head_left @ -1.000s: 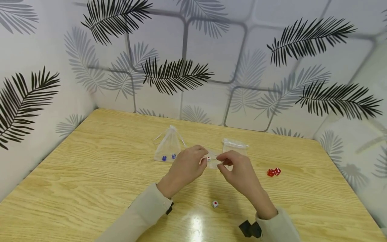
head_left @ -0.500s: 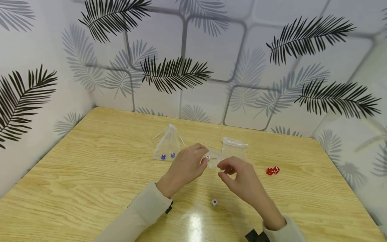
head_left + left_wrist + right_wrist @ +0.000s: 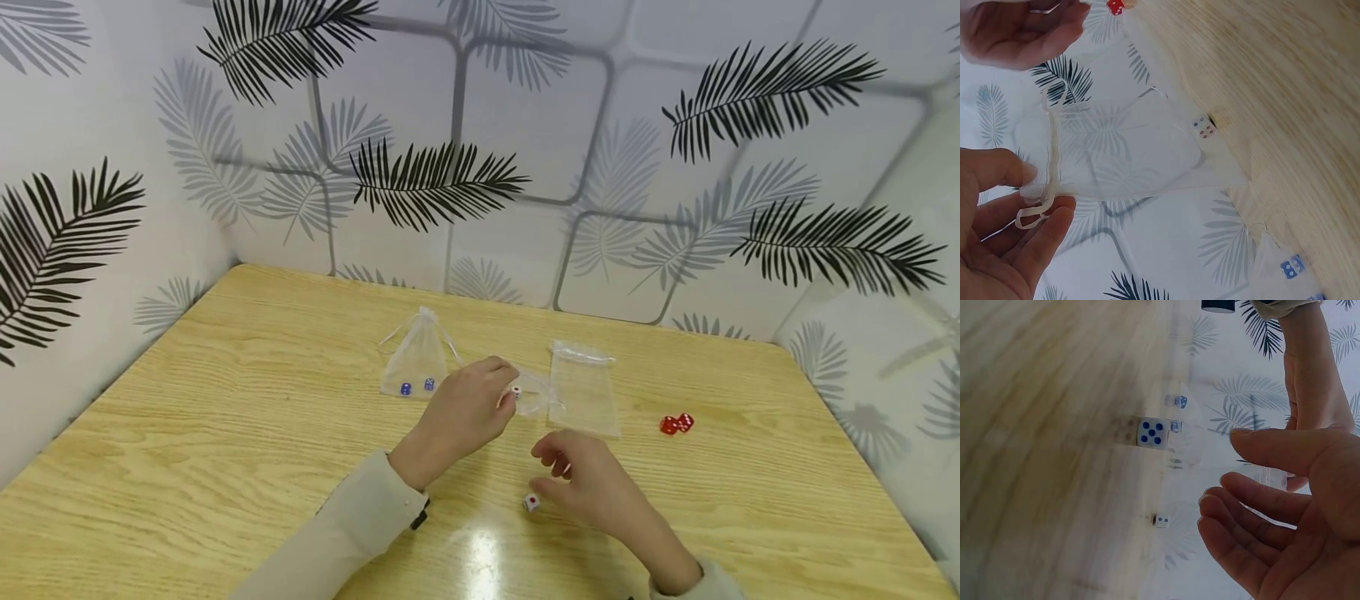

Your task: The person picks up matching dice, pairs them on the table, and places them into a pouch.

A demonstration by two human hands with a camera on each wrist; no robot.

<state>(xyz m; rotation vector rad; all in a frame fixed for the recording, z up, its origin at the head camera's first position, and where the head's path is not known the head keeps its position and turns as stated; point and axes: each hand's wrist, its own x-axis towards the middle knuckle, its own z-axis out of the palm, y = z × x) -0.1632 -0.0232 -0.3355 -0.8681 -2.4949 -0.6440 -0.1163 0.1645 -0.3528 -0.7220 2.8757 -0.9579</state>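
Note:
My left hand pinches the drawstring edge of a sheer white organza bag, thumb on one side and fingers on the other. A white die shows at the bag's far end; I cannot tell whether it is inside. My right hand hovers over the table, fingers bent and apart from the thumb, holding nothing. Just left of its thumb, a second white die sits on the wood, its blue five-dot face seen in the right wrist view.
To the left lies another drawstring bag with two blue dice in it. A flat organza bag lies right of my left hand. Two red dice rest farther right. A patterned wall rises behind the wooden table.
My right hand has left the mouth of the held bag and come down toward the near white die. The left hand stays in place with its bag.

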